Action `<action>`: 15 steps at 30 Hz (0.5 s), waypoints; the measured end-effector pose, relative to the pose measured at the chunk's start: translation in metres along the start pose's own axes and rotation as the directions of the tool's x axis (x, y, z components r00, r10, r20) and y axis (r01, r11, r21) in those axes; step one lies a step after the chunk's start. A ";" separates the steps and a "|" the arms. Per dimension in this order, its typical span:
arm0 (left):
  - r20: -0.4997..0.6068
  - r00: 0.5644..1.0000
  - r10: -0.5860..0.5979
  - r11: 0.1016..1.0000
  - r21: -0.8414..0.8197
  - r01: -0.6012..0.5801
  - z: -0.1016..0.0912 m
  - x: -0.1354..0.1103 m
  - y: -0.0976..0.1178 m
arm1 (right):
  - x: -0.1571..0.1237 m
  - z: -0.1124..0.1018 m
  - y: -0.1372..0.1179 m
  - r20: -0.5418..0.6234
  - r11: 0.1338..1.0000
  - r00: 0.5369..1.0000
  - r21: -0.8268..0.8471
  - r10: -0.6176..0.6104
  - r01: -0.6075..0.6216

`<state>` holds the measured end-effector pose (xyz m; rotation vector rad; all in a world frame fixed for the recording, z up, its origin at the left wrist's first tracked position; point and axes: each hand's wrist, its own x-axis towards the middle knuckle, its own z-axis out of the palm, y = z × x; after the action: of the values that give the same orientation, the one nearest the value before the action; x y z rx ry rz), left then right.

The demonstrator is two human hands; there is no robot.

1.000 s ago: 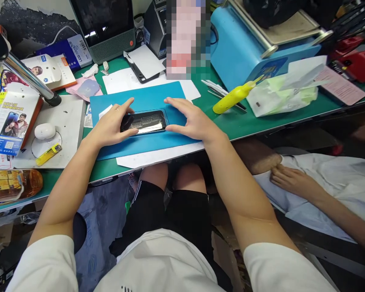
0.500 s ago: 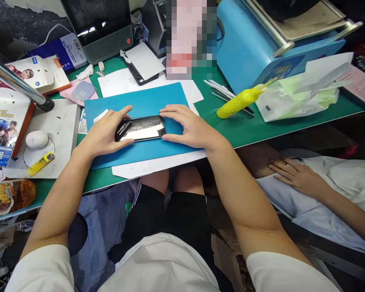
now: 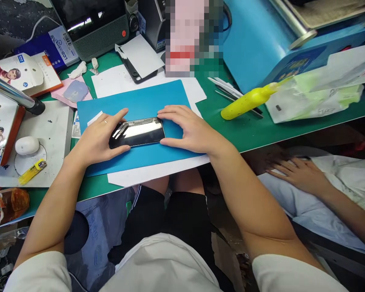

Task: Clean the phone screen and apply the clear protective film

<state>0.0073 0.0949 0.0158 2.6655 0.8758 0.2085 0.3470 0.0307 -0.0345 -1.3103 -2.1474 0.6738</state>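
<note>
A black smartphone point(image 3: 139, 132) lies glossy side up over the blue mat point(image 3: 158, 95), bright reflections across its glass. My left hand point(image 3: 99, 136) grips its left end, with thumb on the near edge and fingers along the far edge. At the other end, my right hand point(image 3: 187, 129) holds the right corners between thumb and fingertips. Whether the phone rests on the mat or is slightly raised, I cannot tell.
Behind the mat are a phone back cover point(image 3: 134, 73) and white paper point(image 3: 108, 83). A yellow bottle point(image 3: 246, 103) and a tissue pack point(image 3: 316, 103) lie right, before a blue machine point(image 3: 255, 48). A lighter point(image 3: 33, 171) lies left. A co-worker's hand point(image 3: 301, 174) rests at right.
The phone has tilted a little, and the reflection on its glass has moved and changed shape. Both hands keep their hold. The view has shifted slightly.
</note>
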 end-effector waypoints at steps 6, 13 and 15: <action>-0.003 1.000 0.015 1.000 -0.014 -0.015 -0.003 -0.002 0.003 | -0.001 -0.002 -0.002 0.012 1.000 1.000 0.004 0.008 -0.008; -0.002 1.000 0.016 1.000 -0.006 -0.016 -0.004 -0.001 0.004 | -0.002 -0.003 -0.002 0.012 1.000 1.000 0.012 0.016 -0.016; -0.001 1.000 0.006 1.000 -0.008 -0.006 -0.004 -0.001 0.005 | -0.002 -0.003 -0.003 0.011 1.000 1.000 0.007 0.016 -0.016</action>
<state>0.0082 0.0915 0.0211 2.6607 0.8659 0.2147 0.3479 0.0281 -0.0312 -1.3243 -2.1439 0.6956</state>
